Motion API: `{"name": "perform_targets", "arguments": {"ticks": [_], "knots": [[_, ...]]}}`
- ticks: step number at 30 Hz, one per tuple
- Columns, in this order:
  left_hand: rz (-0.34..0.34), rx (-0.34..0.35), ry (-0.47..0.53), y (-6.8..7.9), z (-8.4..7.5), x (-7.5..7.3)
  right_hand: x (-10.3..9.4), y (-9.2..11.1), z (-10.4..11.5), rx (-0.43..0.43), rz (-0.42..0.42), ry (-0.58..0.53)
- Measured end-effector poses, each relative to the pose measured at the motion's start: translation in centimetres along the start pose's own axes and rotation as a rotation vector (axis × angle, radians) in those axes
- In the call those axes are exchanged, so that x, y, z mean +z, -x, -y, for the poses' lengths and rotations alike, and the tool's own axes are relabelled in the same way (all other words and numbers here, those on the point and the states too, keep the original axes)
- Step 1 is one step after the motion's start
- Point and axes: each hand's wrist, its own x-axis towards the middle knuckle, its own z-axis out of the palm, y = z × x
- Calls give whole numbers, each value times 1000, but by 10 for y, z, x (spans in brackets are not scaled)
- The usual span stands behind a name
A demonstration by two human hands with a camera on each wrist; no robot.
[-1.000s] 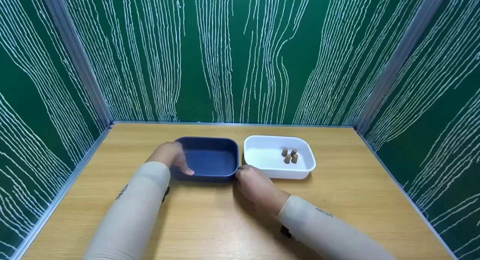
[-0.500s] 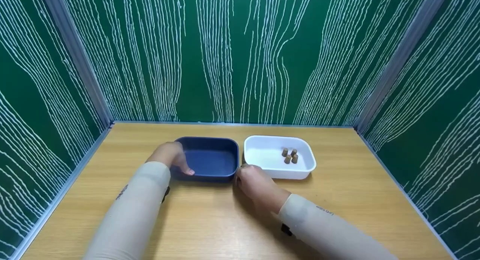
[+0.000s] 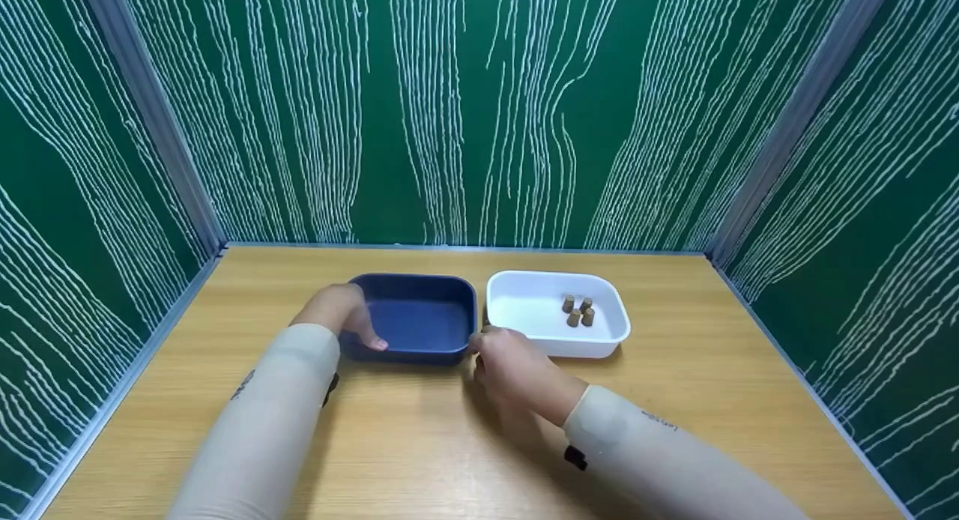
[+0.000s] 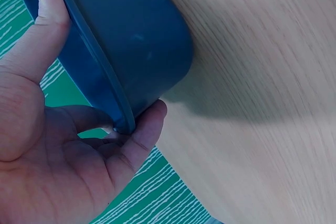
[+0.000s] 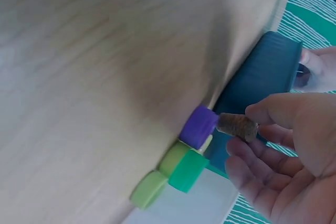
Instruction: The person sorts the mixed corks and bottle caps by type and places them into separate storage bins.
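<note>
My left hand (image 3: 341,310) grips the left end of the dark blue bin (image 3: 423,325). In the left wrist view its thumb lies over the rim and its fingers bend round the corner. My right hand (image 3: 517,366) is between the two bins at their front corners, pinching a brown cork (image 5: 239,127) between thumb and fingers. The cork's narrow end is right at a purple bottle-cap-like piece (image 5: 198,127) in the right wrist view. Beside that piece are a green one (image 5: 188,171) and a yellow-green one (image 5: 148,189). From the head view, the right hand hides these pieces.
A white bin (image 3: 524,310) stands right of the blue one, with several corks (image 3: 575,318) inside toward its right. Both bins sit on a wooden table (image 3: 404,445). Green panels (image 3: 479,130) with white wavy lines enclose the back and sides.
My right hand has shifted slightly to the right and its wrist has turned a little. The left hand, the bins and the corks in the white bin stay in place.
</note>
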Motion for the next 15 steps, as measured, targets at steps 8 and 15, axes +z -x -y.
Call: {"name": "perform_targets", "arguments": {"ticks": [8,15], "knots": [[-2,-5,-9,4,-2,-2,-11,4,8,-51,-94,28],[-9,-24,21,-1,-1,0,-23,5,11,-55,-132,36]]}}
